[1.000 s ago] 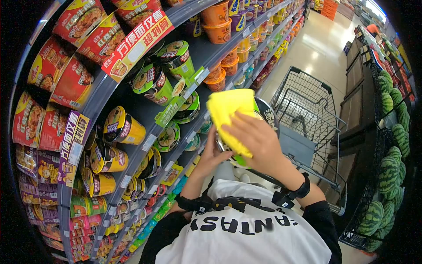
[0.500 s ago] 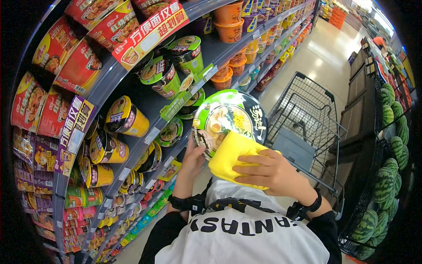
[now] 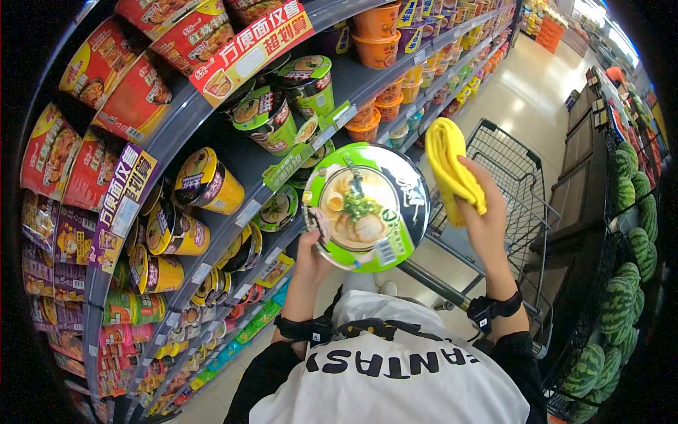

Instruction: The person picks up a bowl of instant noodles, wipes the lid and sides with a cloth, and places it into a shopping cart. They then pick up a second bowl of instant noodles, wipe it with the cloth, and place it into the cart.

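A large round noodle bowl (image 3: 364,208) with a green, white and black lid faces up towards me. My left hand (image 3: 311,258) holds it by its left edge, thumb at the rim and the other fingers hidden beneath. To the right of the bowl and apart from it, my right hand (image 3: 482,212) grips a folded yellow cloth (image 3: 450,169), which stands up above the fingers. The lid's whole picture and a barcode near its lower edge show.
Shelves (image 3: 282,191) of cup noodles curve along the left, with green cups (image 3: 265,120) close to the bowl. A wire shopping cart (image 3: 505,162) stands right of centre. Watermelons (image 3: 621,300) line a dark stand at the far right.
My right hand has lifted the yellow cloth off the lid and moved it up and right. The bowl has turned a little in my left hand.
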Demonstrator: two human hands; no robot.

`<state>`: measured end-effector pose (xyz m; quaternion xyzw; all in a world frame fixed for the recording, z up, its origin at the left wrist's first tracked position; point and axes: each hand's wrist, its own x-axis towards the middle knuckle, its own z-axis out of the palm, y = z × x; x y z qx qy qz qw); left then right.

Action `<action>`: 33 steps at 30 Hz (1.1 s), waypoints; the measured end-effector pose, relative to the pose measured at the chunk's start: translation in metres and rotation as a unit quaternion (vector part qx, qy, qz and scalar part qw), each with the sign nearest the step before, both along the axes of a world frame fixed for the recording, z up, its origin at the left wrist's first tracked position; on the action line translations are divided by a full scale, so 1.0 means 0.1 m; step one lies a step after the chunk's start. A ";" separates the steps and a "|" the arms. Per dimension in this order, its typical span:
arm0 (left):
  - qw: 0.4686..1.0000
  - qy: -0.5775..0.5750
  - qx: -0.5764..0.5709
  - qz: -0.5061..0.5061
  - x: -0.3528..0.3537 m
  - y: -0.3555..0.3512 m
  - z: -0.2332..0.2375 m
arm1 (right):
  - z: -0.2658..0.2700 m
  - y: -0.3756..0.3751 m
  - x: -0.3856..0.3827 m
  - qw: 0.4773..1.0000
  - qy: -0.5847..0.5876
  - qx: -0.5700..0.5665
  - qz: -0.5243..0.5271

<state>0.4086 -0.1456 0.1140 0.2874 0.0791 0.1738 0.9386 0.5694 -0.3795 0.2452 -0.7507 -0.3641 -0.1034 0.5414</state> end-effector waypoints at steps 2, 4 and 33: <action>1.000 -0.023 0.011 -0.014 0.02 -0.18 0.44 | -0.04 -0.01 0.03 0.982 0.166 0.082 0.037; 0.999 -0.037 0.013 -0.029 0.05 -0.21 0.54 | -0.12 0.01 -0.05 0.940 0.291 0.138 0.111; 0.986 0.144 0.085 -0.002 0.37 -0.23 0.41 | -0.31 -0.72 0.27 0.906 0.389 0.012 0.169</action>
